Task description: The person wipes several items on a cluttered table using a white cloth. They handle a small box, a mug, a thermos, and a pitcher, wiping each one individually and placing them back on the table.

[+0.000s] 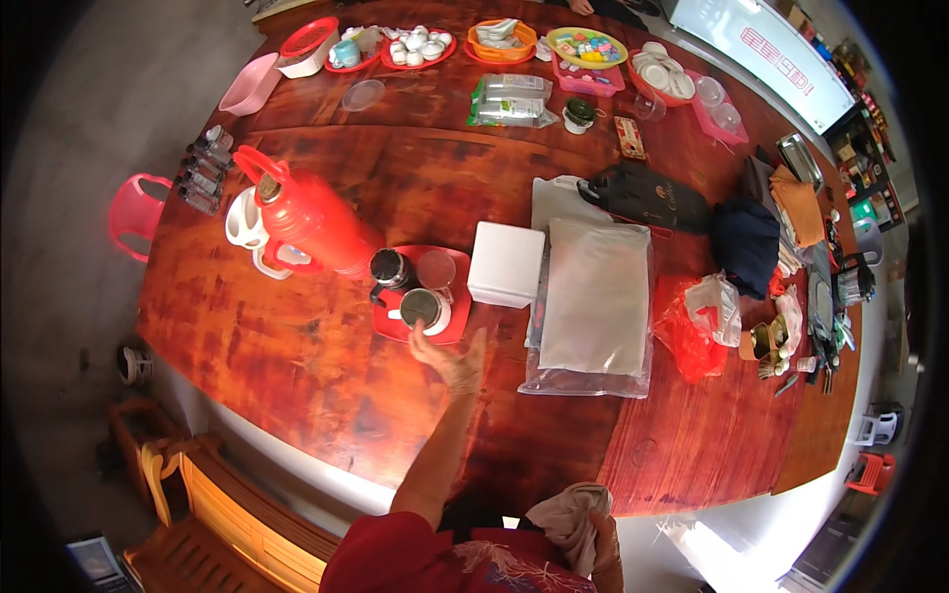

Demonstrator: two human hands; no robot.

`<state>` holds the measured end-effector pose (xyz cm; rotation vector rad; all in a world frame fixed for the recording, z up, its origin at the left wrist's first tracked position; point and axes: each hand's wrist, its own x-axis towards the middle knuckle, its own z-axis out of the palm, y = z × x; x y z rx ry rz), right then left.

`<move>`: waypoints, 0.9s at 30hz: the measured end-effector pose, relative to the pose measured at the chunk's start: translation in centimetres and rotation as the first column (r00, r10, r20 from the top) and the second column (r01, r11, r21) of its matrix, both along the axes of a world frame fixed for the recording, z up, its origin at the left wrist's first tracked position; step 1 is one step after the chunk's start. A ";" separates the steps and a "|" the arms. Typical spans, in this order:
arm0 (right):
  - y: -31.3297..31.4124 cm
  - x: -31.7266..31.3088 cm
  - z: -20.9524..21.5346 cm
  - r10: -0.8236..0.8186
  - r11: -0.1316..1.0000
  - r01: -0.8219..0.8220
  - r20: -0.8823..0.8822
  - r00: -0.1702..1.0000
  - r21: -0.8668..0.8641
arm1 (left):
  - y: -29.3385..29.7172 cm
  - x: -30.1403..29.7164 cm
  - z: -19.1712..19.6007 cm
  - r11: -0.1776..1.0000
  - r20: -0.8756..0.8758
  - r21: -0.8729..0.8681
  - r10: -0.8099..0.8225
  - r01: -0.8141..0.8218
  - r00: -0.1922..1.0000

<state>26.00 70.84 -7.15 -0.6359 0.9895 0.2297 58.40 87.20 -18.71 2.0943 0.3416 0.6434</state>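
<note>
My left hand (pixel 453 364) reaches over the table with its fingers apart. Its fingertips are at the near side of a white mug (pixel 423 310) with a dark inside or lid; whether they touch it I cannot tell. The mug shares a small red tray (pixel 456 332) with a black-topped cup (pixel 390 267) and a clear glass (pixel 436 268). Low in the view, my right hand (pixel 605 542) is closed on a pale cloth (pixel 568 520), held close to my body off the table's near edge.
Left of the tray stands a red thermos flask (pixel 318 219) beside a white jug (pixel 245 219). A white box (pixel 506 264) and plastic-wrapped packs (pixel 597 296) lie to the right. Filled bowls and baskets, including a yellow basket (pixel 560 36), line the far edge. A red plastic bag (pixel 682 331) lies further right.
</note>
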 end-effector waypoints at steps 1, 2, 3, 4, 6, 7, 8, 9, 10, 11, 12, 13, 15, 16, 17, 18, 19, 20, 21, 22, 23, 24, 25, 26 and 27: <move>0.0 0.6 0.7 0.021 0.999 -0.021 -0.001 1.000 -0.024 | 2.2 0.2 -0.6 0.998 0.029 0.062 -0.027 0.025 0.999; 0.1 0.9 1.1 0.040 0.998 -0.041 -0.004 0.999 -0.050 | 4.6 0.5 -1.6 0.991 0.055 0.123 -0.057 0.050 0.997; 0.3 0.8 1.1 0.066 0.992 -0.065 -0.001 0.998 -0.108 | 6.5 1.0 -2.6 0.981 0.079 0.181 -0.091 0.075 0.993; 0.4 0.6 0.9 0.096 0.982 -0.095 0.002 0.995 -0.163 | 8.2 1.5 -3.4 0.971 0.017 0.192 -0.149 0.143 0.989; 0.6 0.2 0.5 0.112 0.979 -0.112 -0.011 0.994 -0.172 | 11.3 2.7 -5.1 0.940 -0.106 0.201 -0.257 0.274 0.960; 0.5 0.1 0.3 0.096 0.987 -0.099 -0.025 0.995 -0.128 | 12.6 3.1 -6.5 0.925 -0.288 0.236 -0.227 0.299 0.930; 0.5 0.1 0.2 0.069 0.993 -0.073 -0.042 0.997 -0.088 | 13.0 3.4 -6.7 0.925 -0.280 0.198 -0.265 0.325 0.923; 0.7 0.2 0.4 0.064 0.993 -0.067 -0.039 0.997 -0.095 | 13.4 3.7 -7.0 0.922 -0.269 0.160 -0.302 0.351 0.915; 1.0 0.4 0.8 0.055 0.993 -0.058 -0.036 0.998 -0.101 | 13.3 3.9 -6.9 0.917 -0.258 0.122 -0.341 0.381 0.904; 1.3 0.7 1.2 0.046 0.993 -0.049 -0.033 0.998 -0.108 | 13.3 4.0 -6.6 0.920 -0.254 0.093 -0.347 0.380 0.903; 1.5 0.9 1.6 0.042 0.992 -0.046 -0.029 0.999 -0.118 | 13.2 4.2 -6.6 0.922 -0.333 0.095 -0.326 0.376 0.885; 1.7 1.3 2.1 0.045 0.991 -0.047 -0.023 0.999 -0.127 | 13.5 4.4 -7.2 0.925 -0.408 0.100 -0.298 0.367 0.863; 1.9 1.4 2.6 0.065 0.989 -0.066 -0.014 0.998 -0.134 | 14.4 4.6 -8.1 0.916 -0.499 0.127 -0.273 0.381 0.822; 2.0 1.4 2.7 0.077 0.988 -0.078 -0.016 0.997 -0.133 | 14.7 4.4 -8.4 0.901 -0.522 0.144 -0.282 0.410 0.805; 2.0 1.4 2.8 0.089 0.987 -0.091 -0.018 0.996 -0.132 | 14.8 4.4 -8.8 0.884 -0.545 0.162 -0.290 0.438 0.787; 2.2 1.4 3.2 0.239 0.903 -0.197 0.066 0.969 -0.382 | 14.7 4.6 -9.1 0.926 -0.615 -0.080 -0.336 0.368 0.713; 2.8 1.3 3.9 0.395 0.747 -0.254 0.103 0.913 -0.614 | 14.4 4.6 -9.0 0.914 -0.662 -0.311 -0.405 0.260 0.631; 2.9 1.0 3.7 0.389 0.747 -0.243 0.110 0.915 -0.619 | 14.1 4.7 -8.7 0.850 -0.681 -0.513 -0.487 0.118 0.547; 3.0 0.7 3.6 0.383 0.747 -0.233 0.116 0.916 -0.623 | 13.9 4.3 -8.7 0.779 -0.603 -0.619 -0.552 0.099 0.575; 2.5 -0.1 2.2 0.209 0.901 -0.154 0.097 0.973 -0.405 | 13.7 3.6 -9.1 0.693 -0.514 -0.716 -0.607 0.087 0.605; 2.3 -0.2 1.6 0.051 0.986 -0.044 0.036 0.998 -0.163 | 13.9 3.2 -9.1 0.598 -0.420 -0.798 -0.640 0.074 0.643; 2.0 -0.5 1.2 0.030 0.992 -0.027 0.023 0.999 -0.122 | 13.9 3.1 -9.2 0.558 -0.409 -0.829 -0.647 0.035 0.643; 1.9 -0.5 1.1 0.004 0.997 -0.003 0.008 1.000 -0.082 | 13.7 3.1 -9.2 0.516 -0.397 -0.856 -0.657 -0.001 0.641; 1.9 -0.5 1.0 -0.021 0.999 0.020 -0.008 1.000 -0.041 | 13.6 3.1 -9.2 0.472 -0.384 -0.881 -0.667 -0.037 0.639; 1.8 -0.6 0.9 -0.013 0.999 0.012 -0.011 1.000 -0.050 | 13.7 3.0 -9.3 0.437 -0.379 -0.896 -0.659 -0.079 0.650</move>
